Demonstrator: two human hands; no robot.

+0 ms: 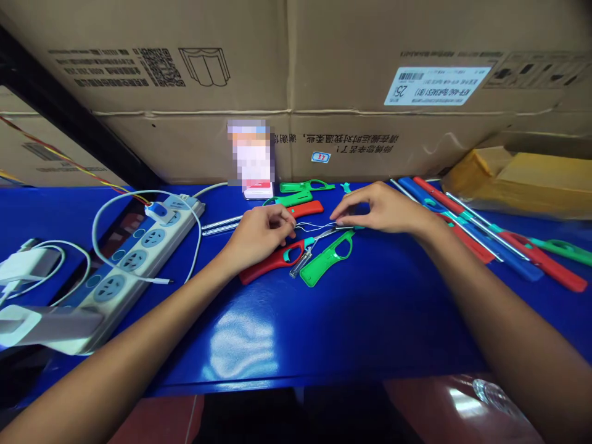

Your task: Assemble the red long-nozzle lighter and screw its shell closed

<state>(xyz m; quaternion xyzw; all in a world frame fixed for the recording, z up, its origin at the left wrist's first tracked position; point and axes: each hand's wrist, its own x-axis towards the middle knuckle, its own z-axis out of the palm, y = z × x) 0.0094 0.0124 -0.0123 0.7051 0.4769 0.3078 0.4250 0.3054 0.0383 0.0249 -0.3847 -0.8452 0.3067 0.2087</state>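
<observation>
My left hand (263,234) pinches one end of a thin white wire (315,229) above the blue table. My right hand (377,208) has thumb and forefinger closed on the wire's other end, leaving a slack stretch between them. Under my left hand lies the red handle (264,265) of a long utility lighter, its trigger ring showing. Beside it are a small clear-and-metal part (300,264) and a green handle shell (324,262). Behind my left hand lie another green shell (293,198), a red shell (308,209) and metal tubes (222,226), partly covered.
Several red, blue and green long lighters (509,246) lie in a pile at right, near a yellow-brown package (531,185). A phone (254,160) leans on the cardboard box (342,61) behind. At left are a power strip (143,253) and a looped white cable (160,281).
</observation>
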